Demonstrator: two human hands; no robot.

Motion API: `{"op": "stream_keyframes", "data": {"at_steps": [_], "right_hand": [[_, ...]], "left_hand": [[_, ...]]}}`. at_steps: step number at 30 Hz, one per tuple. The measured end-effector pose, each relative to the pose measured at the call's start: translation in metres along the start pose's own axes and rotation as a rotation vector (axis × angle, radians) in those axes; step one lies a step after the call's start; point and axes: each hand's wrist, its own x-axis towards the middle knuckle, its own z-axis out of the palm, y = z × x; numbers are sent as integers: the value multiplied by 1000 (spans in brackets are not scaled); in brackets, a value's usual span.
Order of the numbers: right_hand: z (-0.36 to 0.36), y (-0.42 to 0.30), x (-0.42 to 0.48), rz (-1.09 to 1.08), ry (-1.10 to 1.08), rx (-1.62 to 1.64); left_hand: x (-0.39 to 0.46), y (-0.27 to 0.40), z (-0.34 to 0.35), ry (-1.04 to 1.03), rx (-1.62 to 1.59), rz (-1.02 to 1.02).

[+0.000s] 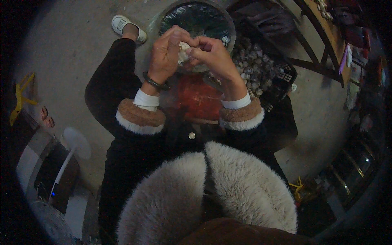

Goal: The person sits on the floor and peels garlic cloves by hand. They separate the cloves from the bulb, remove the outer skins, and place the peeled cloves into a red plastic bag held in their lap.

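Note:
A pale garlic bulb (pixel 183 52) is held between my two hands over the near edge of a round tub (pixel 231 27) lined with dark plastic. My left hand (pixel 167 52), with a dark bangle on its wrist, wraps the bulb from the left. The thumb and fingers of my right hand (pixel 211 55) pinch it from the right. Beside my right wrist, a black plastic crate (pixel 286 72) holds many garlic bulbs (pixel 255 62). A red surface (pixel 199 98) lies below my hands, between my forearms. My fingers hide part of the bulb.
A wooden table (pixel 332 36) with dark legs stands at the upper right. A white shoe (pixel 128 27) rests on the concrete floor at the upper left. Further left are a yellow stand (pixel 20 99) and a white round-based stand (pixel 76 142). A fan (pixel 50 222) is at the lower left.

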Motion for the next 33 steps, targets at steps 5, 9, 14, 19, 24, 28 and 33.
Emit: {"op": "stream_keyframes", "data": {"at_steps": [5,9,14,19,24,28,33], "right_hand": [[-2,8,2,-27,-6,90],[7,11,3,-49,74,183],[9,-3,0,-15,27,173],[27,-6,0,-117,195,-46],[34,24,9,-273,458,-113],[49,29,16,-640,646,-523],[17,55,36,-350,618,-761]], "left_hand": [[0,3,1,12,-47,-42],[0,9,1,44,-98,-86],[4,2,-1,72,-42,-32],[4,1,2,81,31,-43],[2,0,8,131,78,-86],[-4,-8,10,284,-252,-359],[4,5,7,369,-497,-610]]}}
